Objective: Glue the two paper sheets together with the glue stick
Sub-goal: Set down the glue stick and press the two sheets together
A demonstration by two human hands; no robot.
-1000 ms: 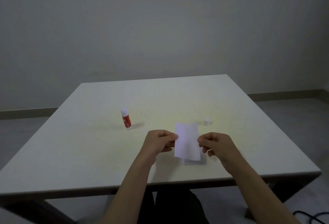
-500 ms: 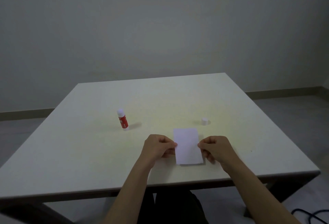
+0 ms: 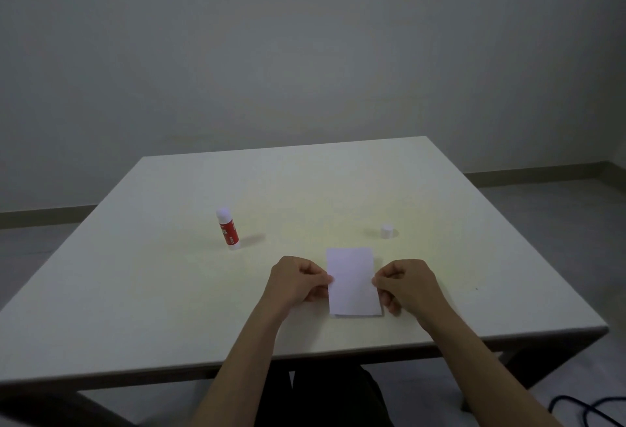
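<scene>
Bare grey walls and a low skirting board frame a pale square worktop [image 3: 142, 291], where a person seated at its near edge works on joining two sheets of paper. Both hands rest on the surface near that edge: the left hand [image 3: 298, 282] pinches the left side of the top sheet [image 3: 352, 282] between thumb and fingers, and the right hand [image 3: 406, 286] pinches the right side, each closed narrowly on the paper. A thin sliver of the lower sheet [image 3: 355, 316] shows along the near edge, so the two lie stacked and almost square to each other on the worktop. Well to the left and farther back, the red-and-white glue stick [image 3: 227, 229] stands upright and apart from both hands, its white tip bare; its small white cap [image 3: 386, 231] sits alone beyond the sheets to the right. Judging by the uncapped stick and the stacked sheets, gluing appears done and the sheets are being aligned; pressing them flat and recapping the stick seem to remain. Whether glue lies between the sheets cannot be seen.
</scene>
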